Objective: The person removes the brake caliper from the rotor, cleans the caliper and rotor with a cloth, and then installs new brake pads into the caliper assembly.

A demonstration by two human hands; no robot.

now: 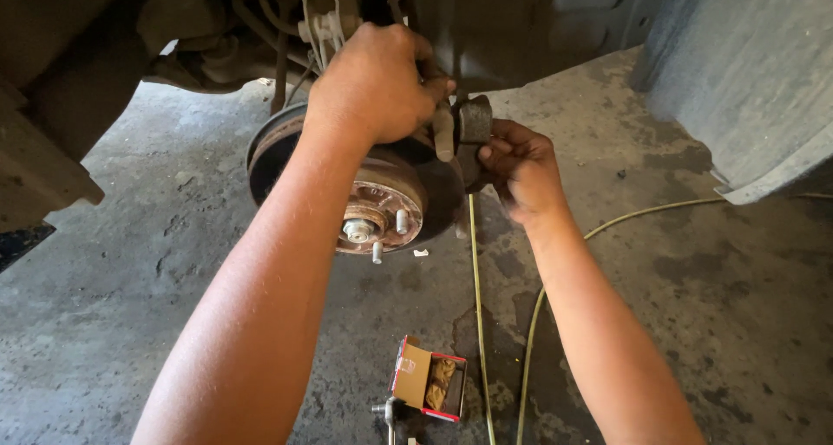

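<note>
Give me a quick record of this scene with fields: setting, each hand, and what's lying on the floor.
setting: concrete floor under a raised car, wheel removed
left hand: on top of the brake disc
right hand: grips a dark brake pad at the disc's edge
hub: rusty, studs showing
floor items: open red cardboard box, metal tool, yellowish hose

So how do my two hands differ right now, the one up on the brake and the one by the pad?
The left hand is closed in a fist over the top of the brake disc, knuckles up; the right hand sits lower, beside the disc, fingers curled under. The left hand's grip is hidden, whereas the right hand plainly pinches the dark brake pad. The left hand looks sharp, the right hand slightly blurred. Both are bare and meet at the disc's edge.
</note>
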